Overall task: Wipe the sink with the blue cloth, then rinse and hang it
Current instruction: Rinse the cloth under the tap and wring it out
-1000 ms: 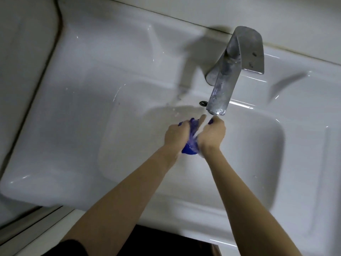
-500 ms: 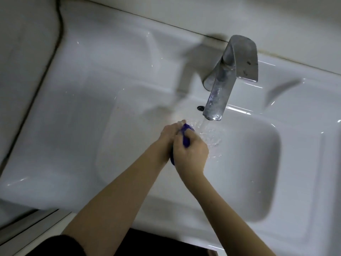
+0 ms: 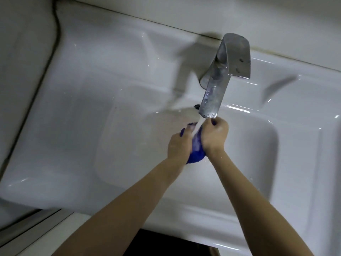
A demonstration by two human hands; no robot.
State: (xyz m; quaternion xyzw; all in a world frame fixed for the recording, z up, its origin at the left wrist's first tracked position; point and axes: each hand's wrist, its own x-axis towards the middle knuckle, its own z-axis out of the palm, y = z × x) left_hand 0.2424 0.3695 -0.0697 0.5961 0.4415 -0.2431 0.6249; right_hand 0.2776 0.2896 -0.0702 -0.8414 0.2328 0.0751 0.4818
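Observation:
The blue cloth (image 3: 196, 154) is bunched up between both my hands over the white sink (image 3: 249, 156) basin. My left hand (image 3: 180, 145) grips its left side and my right hand (image 3: 214, 134) grips its right side, just under the spout of the steel tap (image 3: 219, 85). A stream of water runs from the spout onto the cloth between my hands. Most of the cloth is hidden by my fingers; a rounded blue lump hangs below my wrists.
The sink's wide flat rim (image 3: 88, 89) spreads to the left, meeting a grey wall with a dark seam (image 3: 46, 67). A small dark overflow hole (image 3: 197, 106) sits behind the spout. Below the sink front lies a pale ledge (image 3: 36, 235) and a dark opening (image 3: 166, 244).
My hands, pressed together left of the stream half a second ago, have spread apart and shifted right, so the cloth now sits under the running water.

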